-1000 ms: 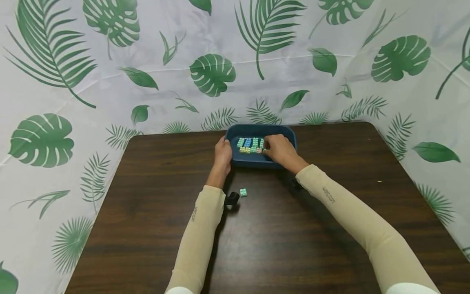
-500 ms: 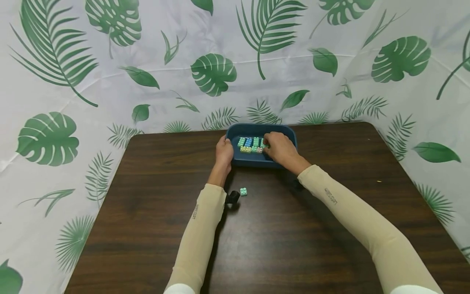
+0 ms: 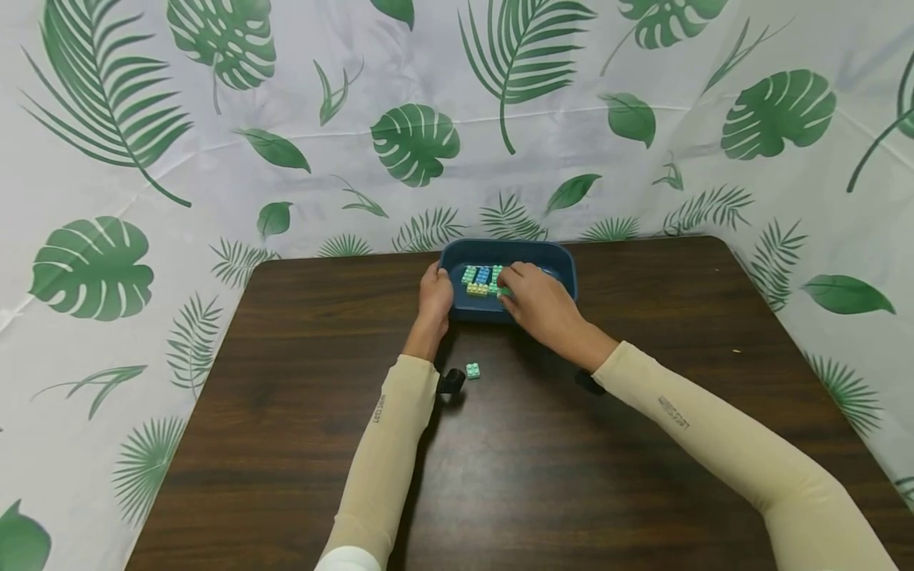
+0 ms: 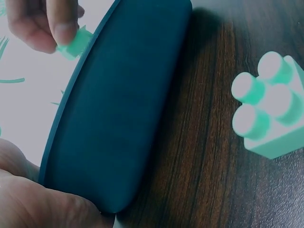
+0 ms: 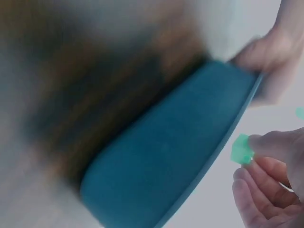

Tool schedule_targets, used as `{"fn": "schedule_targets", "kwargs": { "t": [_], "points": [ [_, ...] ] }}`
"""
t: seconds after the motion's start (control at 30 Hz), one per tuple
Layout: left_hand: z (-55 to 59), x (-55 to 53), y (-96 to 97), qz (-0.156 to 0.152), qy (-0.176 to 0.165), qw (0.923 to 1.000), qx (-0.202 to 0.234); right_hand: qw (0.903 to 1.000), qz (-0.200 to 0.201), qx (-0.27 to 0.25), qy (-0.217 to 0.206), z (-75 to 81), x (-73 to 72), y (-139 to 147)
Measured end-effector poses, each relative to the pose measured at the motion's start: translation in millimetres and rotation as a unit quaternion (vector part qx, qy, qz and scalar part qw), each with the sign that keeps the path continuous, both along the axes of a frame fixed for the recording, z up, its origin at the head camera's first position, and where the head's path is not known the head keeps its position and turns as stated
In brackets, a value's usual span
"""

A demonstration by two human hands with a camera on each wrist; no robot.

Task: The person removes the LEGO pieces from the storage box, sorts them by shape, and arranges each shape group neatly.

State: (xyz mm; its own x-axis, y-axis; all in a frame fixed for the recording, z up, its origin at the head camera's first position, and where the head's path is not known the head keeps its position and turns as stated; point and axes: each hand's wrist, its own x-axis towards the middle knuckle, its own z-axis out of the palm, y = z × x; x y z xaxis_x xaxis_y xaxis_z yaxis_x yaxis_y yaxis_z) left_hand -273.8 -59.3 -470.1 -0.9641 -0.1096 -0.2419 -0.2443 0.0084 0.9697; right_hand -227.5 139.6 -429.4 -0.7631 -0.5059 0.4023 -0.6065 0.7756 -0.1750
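My left hand [image 3: 435,295] grips the left end of a dark blue tray [image 3: 485,316], thumb over the rim. Over the tray, my right hand [image 3: 546,308] pinches a small green building brick [image 5: 241,149] between thumb and fingers. In the left wrist view this pinched brick [image 4: 76,43] shows just past the tray's rim. Inside the tray lie several bricks, among them a blue brick [image 3: 482,275], a yellow brick [image 3: 477,290] and a green brick [image 3: 468,274]; my right hand hides part of the group. One loose green four-stud brick [image 3: 473,370] sits studs-up on the table.
The dark wood-grain table [image 3: 557,476] reaches back to a white cloth [image 3: 321,182] with green leaf prints. A black wrist camera [image 3: 451,381] on my left wrist stands close beside the loose brick. A tiny yellowish bit [image 3: 736,350] lies at the right.
My right hand has shifted left and slightly nearer over the tray, and the green brick in its fingers now shows. My left hand and the loose brick stay in place.
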Motion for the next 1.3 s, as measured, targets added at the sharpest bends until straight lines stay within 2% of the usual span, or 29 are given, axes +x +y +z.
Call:
{"fn": "schedule_targets", "kwargs": {
  "t": [0.13,0.27,0.5,0.7,0.87,1.3],
  "points": [
    [-0.7,-0.8,0.4,0.004,0.001,1.0,-0.003,0.9997,0.021,0.01,0.006,-2.1,19.0,-4],
    [-2.1,-1.9,1.7,0.006,0.003,1.0,-0.005,0.9991,0.04,0.001,0.017,-7.1,30.0,-3],
    [-2.8,-3.7,3.4,0.012,0.009,0.9998,-0.011,0.9959,0.085,0.029,-0.006,-13.1,46.4,-2],
    [-3.6,-5.3,4.4,0.012,0.012,0.9996,-0.022,0.9922,0.103,0.054,-0.046,-23.8,50.2,0],
    [-4.3,-5.0,4.1,0.01,0.011,0.9997,-0.017,0.9905,0.102,0.073,-0.055,-30.6,52.7,3],
    [-1.1,-3.0,3.1,0.009,0.008,0.9998,-0.013,0.9862,0.122,0.062,-0.094,-42.0,55.6,2]
  ]
}}
